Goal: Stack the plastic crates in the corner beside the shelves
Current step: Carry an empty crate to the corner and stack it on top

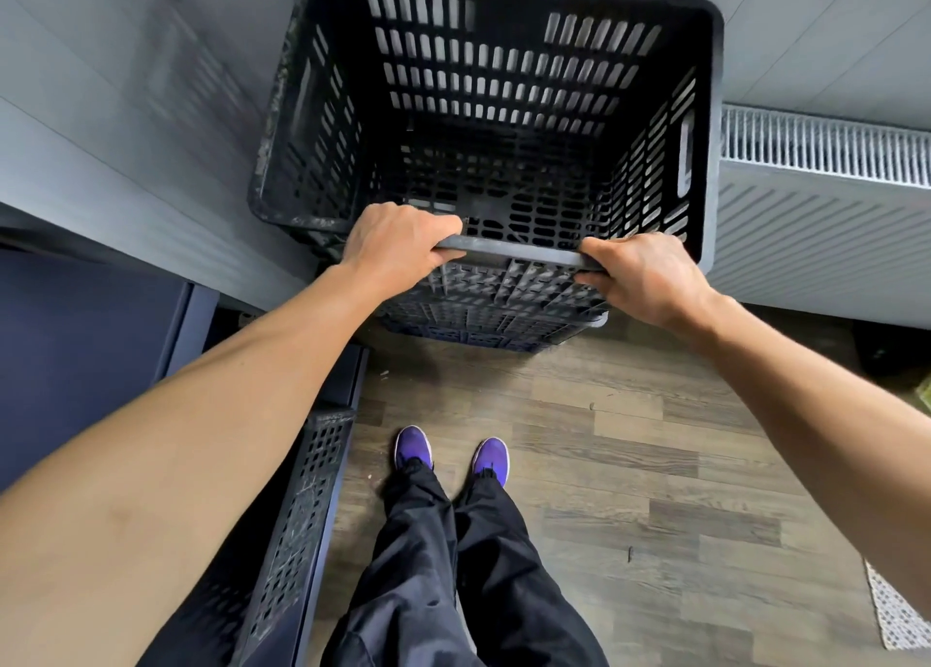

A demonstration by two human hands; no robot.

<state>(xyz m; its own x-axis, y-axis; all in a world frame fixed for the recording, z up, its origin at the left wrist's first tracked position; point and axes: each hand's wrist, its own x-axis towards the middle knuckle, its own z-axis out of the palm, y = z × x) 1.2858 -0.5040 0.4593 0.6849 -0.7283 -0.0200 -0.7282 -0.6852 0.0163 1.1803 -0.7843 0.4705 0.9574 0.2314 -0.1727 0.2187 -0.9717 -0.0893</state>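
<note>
The top crate point(504, 87) was gripped at its near rim, and by both hands: the left hand point(398, 243) curled over the rim, the right hand point(650, 278) clamped round it. It was held on a stack point(483, 319) in the corner, between wall point(126, 112) and radiator point(826, 147); whether it was fully seated could not be told. Another crate point(302, 505) was seen on the floor point(629, 440), low left.

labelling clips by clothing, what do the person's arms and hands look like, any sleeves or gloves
The left forearm and right forearm are bare as far as the frame shows, with no sleeves in view. The left hand and right hand wear no gloves; no watch, ring or wristband shows.
</note>
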